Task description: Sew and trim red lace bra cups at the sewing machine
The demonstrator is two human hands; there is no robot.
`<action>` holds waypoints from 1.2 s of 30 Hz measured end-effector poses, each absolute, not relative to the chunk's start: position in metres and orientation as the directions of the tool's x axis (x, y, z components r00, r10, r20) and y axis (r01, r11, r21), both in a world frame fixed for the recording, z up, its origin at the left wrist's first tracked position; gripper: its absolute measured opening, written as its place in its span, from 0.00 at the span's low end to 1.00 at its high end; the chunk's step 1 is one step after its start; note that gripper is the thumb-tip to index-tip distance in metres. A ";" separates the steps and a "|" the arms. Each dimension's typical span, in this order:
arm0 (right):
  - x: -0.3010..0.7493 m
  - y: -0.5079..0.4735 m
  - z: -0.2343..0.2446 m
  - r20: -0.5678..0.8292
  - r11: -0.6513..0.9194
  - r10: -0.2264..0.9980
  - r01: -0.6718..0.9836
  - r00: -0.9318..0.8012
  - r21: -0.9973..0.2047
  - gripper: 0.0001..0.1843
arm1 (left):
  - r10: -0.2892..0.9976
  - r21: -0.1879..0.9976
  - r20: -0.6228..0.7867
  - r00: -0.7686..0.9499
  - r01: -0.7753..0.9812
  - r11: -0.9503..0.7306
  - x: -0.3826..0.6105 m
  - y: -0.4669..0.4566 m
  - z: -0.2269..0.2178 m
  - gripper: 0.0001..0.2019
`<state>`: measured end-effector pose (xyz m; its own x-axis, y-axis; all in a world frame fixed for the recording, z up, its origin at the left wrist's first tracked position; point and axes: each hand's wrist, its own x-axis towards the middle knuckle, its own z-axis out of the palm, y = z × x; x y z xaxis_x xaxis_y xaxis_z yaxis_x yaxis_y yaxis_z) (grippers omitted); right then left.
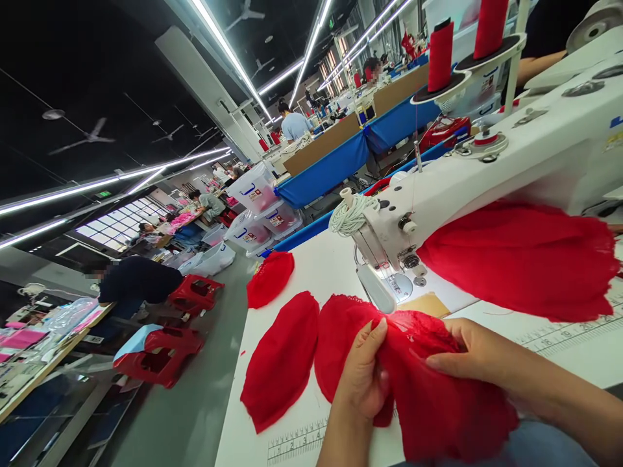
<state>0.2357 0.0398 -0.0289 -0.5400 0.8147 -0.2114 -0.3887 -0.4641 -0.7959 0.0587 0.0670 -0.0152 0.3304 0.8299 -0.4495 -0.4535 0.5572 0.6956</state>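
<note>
Between my two hands hangs a piece of red lace-trimmed fabric [428, 395], just in front of the sewing machine [389, 227]. My left hand [365, 370] pinches its edge between thumb and fingers. On the right side, my right hand [467, 353] grips the same cloth, its fingertips partly hidden in the folds. Behind my left hand, another red piece [335, 337] lies on the white table, partly covered. A red cup-shaped piece [282, 360] is flat to its left, and a smaller red piece [270, 279] rests farther back.
A large red fabric piece [520, 259] lies under the machine arm. Red thread cones [440, 58] stand above it. Printed rulers [296, 441] run along the table's front. Red stools [160, 353], plastic bins [253, 188] and other people [294, 123] are across the aisle.
</note>
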 end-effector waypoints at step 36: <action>0.227 0.038 -0.019 -0.223 -0.456 0.859 -0.488 -0.462 -0.745 0.18 | 0.722 0.490 -0.599 0.347 -0.554 0.673 0.055 0.070 -0.014 0.22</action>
